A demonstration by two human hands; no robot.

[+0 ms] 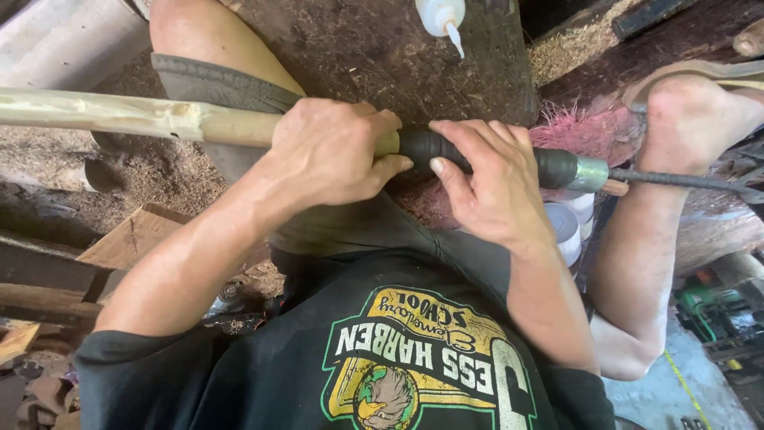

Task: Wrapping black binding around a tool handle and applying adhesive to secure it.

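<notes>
A long pale wooden pole [119, 115] lies across my lap from the left. Its right end carries a black rubber sleeve [549, 167], a metal collar [590, 173] and a dark ribbed metal rod [676, 180] running right. My left hand [330, 151] is closed around the pole just left of the sleeve. My right hand [497, 187] wraps the black sleeve, thumb pressed on it next to the left hand. My bare foot [692, 119] rests against the rod at the right.
A white squeeze bottle [442, 17] with a nozzle stands on the dark wooden block [382, 56] ahead. Sawdust [569, 48] and pink bristles [581, 131] lie at upper right. Wood offcuts [131, 235] sit at left, white tubs [569, 227] under my right hand.
</notes>
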